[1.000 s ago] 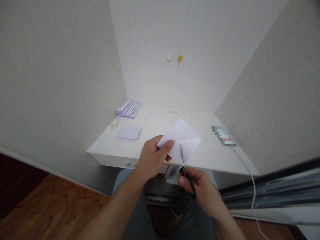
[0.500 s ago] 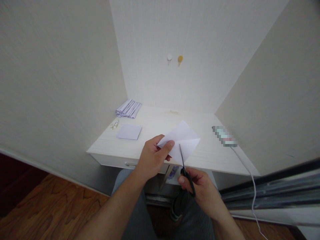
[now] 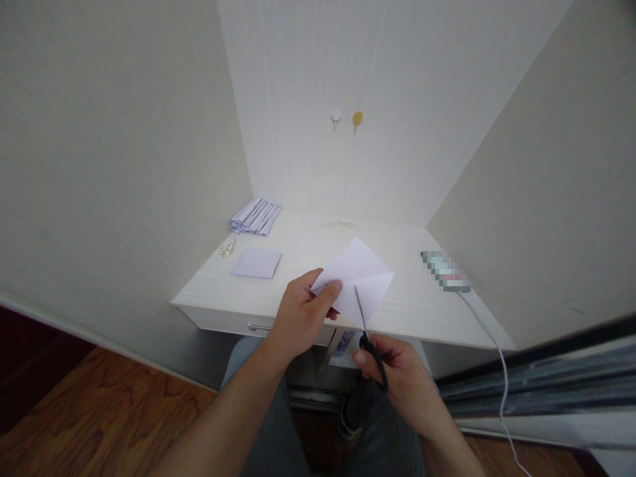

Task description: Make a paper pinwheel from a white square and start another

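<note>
One paper (image 3: 365,258), likely light, floppy, over desk's front edge (image 3: 447,336): your left hand (image 3: 302,319) pinches left corner, sensibly; right hand (image 3: 398,368) grips scissors (image 3: 366,342).

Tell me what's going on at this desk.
A person at a white desk has a creased white sheet of paper in the left hand, gripped near its left corner between thumb and fingers. The right hand holds black-handled scissors, one blade lying over the sheet's near side; how far any cut goes can't be told. On the left of the desk lie a stack of square paper and, behind it, a bundle of folded paper.
</note>
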`<state>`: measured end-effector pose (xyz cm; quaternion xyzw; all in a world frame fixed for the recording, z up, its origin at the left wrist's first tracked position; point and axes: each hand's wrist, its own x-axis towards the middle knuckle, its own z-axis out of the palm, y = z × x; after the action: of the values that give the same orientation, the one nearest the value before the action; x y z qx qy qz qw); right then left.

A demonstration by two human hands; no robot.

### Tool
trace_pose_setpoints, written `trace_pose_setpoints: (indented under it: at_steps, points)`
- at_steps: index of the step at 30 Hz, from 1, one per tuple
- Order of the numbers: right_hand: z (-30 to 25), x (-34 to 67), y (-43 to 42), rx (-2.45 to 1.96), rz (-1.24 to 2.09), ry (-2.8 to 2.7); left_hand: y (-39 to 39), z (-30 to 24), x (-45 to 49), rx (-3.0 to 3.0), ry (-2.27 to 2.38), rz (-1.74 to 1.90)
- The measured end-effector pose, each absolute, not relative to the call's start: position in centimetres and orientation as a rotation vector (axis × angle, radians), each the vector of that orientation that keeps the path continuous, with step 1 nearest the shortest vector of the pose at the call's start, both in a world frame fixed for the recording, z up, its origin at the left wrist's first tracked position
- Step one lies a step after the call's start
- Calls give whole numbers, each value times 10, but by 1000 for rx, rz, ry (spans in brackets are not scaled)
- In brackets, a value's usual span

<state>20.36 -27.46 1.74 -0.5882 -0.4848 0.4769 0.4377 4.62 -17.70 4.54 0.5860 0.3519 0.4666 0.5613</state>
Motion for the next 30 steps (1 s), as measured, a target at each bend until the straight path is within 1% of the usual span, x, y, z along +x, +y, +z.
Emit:
trace_pose_setpoints:
  at_steps: [20,30]
  points:
    - [17,205,-274,-1510,1144,-1206,-177,47,46,1423,832,1091]
    - [15,205,-275,-1400,1270,-1260,-176,47,47,1361,821,1141]
